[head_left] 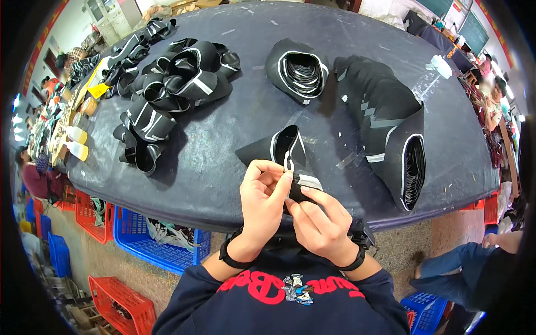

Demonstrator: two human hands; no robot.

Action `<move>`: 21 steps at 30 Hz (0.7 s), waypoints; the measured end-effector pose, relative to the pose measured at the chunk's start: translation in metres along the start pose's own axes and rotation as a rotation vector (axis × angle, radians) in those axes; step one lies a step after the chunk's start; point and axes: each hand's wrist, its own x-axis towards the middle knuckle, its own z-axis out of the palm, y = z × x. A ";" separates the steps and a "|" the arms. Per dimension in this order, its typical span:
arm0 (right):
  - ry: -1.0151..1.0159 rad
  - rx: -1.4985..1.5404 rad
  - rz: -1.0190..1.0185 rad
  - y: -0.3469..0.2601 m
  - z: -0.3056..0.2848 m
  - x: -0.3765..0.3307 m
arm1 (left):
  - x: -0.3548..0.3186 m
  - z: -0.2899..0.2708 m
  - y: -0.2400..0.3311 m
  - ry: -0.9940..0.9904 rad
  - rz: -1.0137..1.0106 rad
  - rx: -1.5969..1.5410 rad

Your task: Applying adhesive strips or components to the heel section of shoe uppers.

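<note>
Black piece (298, 154) reaching beyond left grip (262, 202), right grip (324, 226), both clamped on it

Both hands (261, 207) (324, 228) on a black, white-edged piece (300, 156) above the dark table (218, 151), black stack (385, 97) rightward

The left hand (261, 204) had room over the table (204, 187) at nine o'clock; piled loops (209, 60) blocked eleven, nested loops (382, 95) two.

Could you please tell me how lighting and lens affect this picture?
Head view: the table bows under fisheye distortion, with pale sheen on its left; head view: shadow falls beside the heaped black pieces, and lights at the left rim glare white; head view: left hand and right hand look sharp, distant people blurred.
</note>
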 end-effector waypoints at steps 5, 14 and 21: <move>-0.027 -0.009 -0.001 0.001 0.000 -0.002 | 0.002 -0.002 0.001 -0.012 -0.087 -0.033; -0.075 -0.019 -0.097 0.010 -0.006 -0.004 | 0.003 -0.002 0.007 -0.062 -0.200 -0.070; -0.062 0.027 -0.096 0.012 -0.007 -0.005 | 0.004 -0.004 0.007 -0.100 -0.309 -0.171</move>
